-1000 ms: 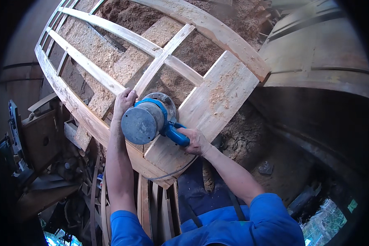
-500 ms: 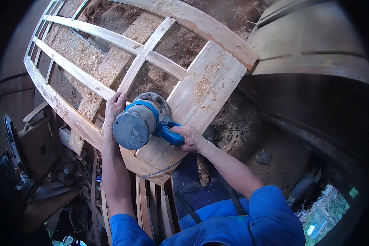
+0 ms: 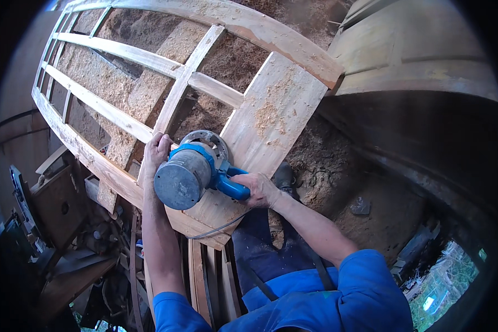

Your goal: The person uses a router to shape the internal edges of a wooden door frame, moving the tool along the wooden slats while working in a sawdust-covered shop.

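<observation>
A router point(image 3: 184, 176) with a grey cylindrical motor, blue collar and round metal base rests at the near end of a wooden door-like frame point(image 3: 113, 110), beside the wide end board point(image 3: 279, 119). My right hand point(image 3: 258, 190) is closed round its blue rear handle. My left hand point(image 3: 156, 150) is closed at the router's left side, by one of the frame's long bars; the part it grips is mostly hidden. The router's bit is out of sight under the base. A thin grey cord point(image 3: 218, 228) runs across the board's near edge.
Wood shavings point(image 3: 268, 118) lie on the end board and on the plank beneath the frame. Offcuts and clutter point(image 3: 66, 205) stand at the left. A large curved panel point(image 3: 420, 52) is at the right. Long strips of wood point(image 3: 202, 282) reach under the near edge.
The view has shifted slightly. Both hands and the router have moved a little toward me and to the right against the frame; their grip looks the same.
</observation>
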### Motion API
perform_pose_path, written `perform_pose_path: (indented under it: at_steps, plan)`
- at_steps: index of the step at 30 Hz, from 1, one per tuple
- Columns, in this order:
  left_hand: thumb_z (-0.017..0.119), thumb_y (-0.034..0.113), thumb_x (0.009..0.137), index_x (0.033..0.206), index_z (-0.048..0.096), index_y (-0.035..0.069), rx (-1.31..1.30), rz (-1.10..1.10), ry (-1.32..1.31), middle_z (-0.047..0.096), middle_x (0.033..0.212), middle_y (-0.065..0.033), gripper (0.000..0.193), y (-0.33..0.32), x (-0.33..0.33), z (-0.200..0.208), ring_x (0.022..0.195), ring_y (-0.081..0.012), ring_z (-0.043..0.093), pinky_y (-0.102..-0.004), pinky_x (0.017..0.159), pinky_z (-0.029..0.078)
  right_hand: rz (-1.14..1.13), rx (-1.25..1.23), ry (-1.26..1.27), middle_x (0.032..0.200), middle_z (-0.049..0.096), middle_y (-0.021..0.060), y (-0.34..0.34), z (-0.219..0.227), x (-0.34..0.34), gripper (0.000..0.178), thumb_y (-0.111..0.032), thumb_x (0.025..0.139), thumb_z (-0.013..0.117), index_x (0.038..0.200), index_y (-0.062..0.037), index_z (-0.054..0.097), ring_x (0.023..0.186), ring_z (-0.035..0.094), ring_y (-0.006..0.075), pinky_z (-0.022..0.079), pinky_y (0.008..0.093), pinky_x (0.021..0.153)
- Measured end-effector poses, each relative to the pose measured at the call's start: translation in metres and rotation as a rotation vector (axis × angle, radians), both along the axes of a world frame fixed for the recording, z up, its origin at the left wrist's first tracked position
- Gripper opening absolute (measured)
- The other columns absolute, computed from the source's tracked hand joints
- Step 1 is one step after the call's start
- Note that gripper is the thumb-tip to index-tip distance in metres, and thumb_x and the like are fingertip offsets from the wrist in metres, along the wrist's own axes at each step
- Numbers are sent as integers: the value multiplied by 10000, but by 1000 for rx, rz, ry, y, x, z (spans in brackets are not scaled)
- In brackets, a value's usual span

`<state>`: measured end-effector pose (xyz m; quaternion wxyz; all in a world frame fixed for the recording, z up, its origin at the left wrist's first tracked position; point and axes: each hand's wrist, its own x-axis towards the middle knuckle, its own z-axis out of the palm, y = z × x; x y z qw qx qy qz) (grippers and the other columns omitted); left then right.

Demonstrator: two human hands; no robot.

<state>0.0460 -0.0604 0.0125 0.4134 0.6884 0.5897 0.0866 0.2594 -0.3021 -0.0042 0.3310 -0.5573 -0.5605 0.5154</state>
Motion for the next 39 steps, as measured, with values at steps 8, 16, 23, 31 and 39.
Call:
perform_pose_path:
  at_steps: [8,16,23,31,39]
  plan:
    - [516,265,945,749,621,19,23,-42,22,563,577,-52,331,12,2,-8,535,-134,529,-311,519,424,5,19,35,1009,669,101,3,-4,4,500,-157,642,722,1121,-144,583,955,649,339,534,433,812]
    - [522,284,937,762,628,8,-27,-55,14,577,605,-87,343,18,22,-7,584,-164,563,-330,557,443,-35,5,4,985,670,122,6,3,18,505,-152,636,742,1116,-139,584,939,653,341,534,428,800]
    - [531,288,939,772,626,-4,-34,-62,6,589,614,-98,350,27,36,-11,593,-179,573,-340,563,448,-62,-8,-6,957,675,130,9,2,27,461,-146,661,741,1098,-132,595,903,663,341,537,421,781]
    - [550,283,941,786,619,-9,-58,-83,-14,580,629,-70,338,21,31,-7,612,-153,560,-321,575,447,-55,1,14,923,676,130,7,3,29,441,-127,658,722,1082,-132,601,883,667,341,540,418,771]
    - [542,274,949,796,616,-16,-101,-54,-41,587,652,-63,336,10,24,-7,611,-145,551,-309,579,445,0,4,14,946,675,120,0,0,28,474,-129,638,725,1094,-135,598,892,666,335,541,412,782]
